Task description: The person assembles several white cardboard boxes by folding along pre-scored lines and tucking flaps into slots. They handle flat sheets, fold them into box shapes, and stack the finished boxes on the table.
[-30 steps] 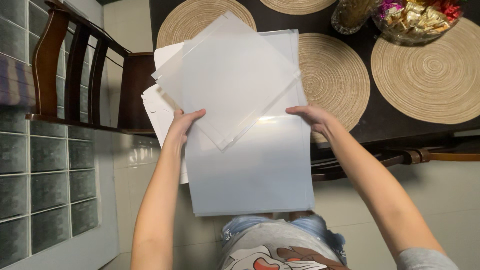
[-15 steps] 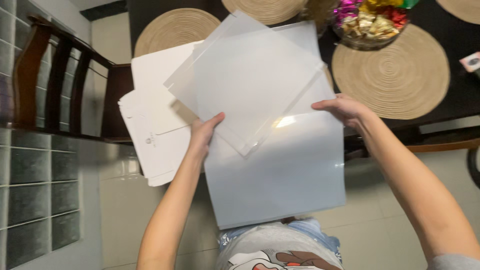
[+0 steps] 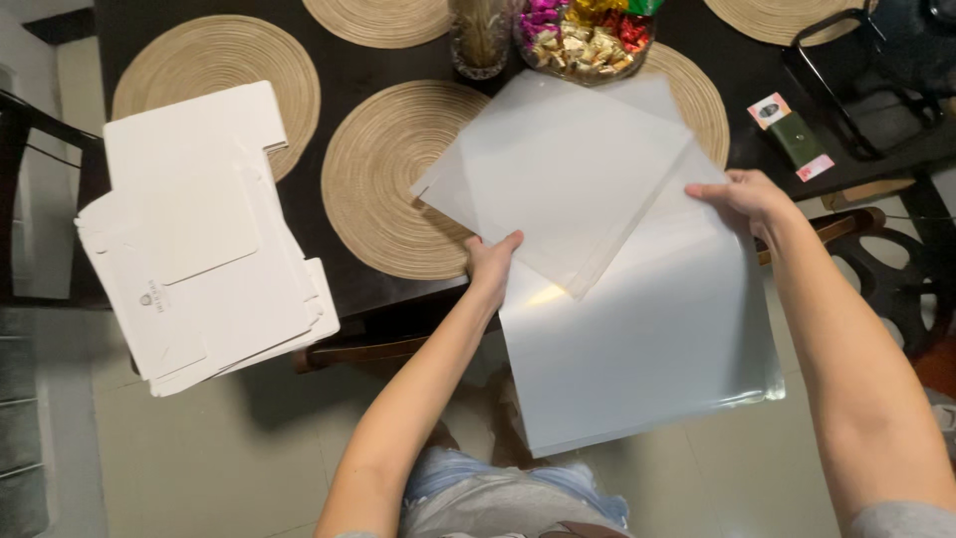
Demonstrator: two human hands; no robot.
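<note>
- I hold a stack of large frosted translucent plastic sheets (image 3: 637, 339) out over the near edge of the dark wooden table (image 3: 329, 45); light glares off the lower sheet.
- A smaller frosted square sheet (image 3: 558, 174) lies on top, turned cornerwise.
- My left hand (image 3: 493, 264) pinches the stack's left edge, thumb on top.
- My right hand (image 3: 742, 199) grips the upper right edge; its fingers go under the plastic, hidden.
- How many sheets there are I cannot tell.
- Round woven straw placemats (image 3: 398, 179) sit partly under the sheets.
- White flat-folded cardboard boxes (image 3: 199, 239) overhang the table's left edge.
- A glass bowl of foil-wrapped sweets (image 3: 583, 40) is cut off at the top.
</note>
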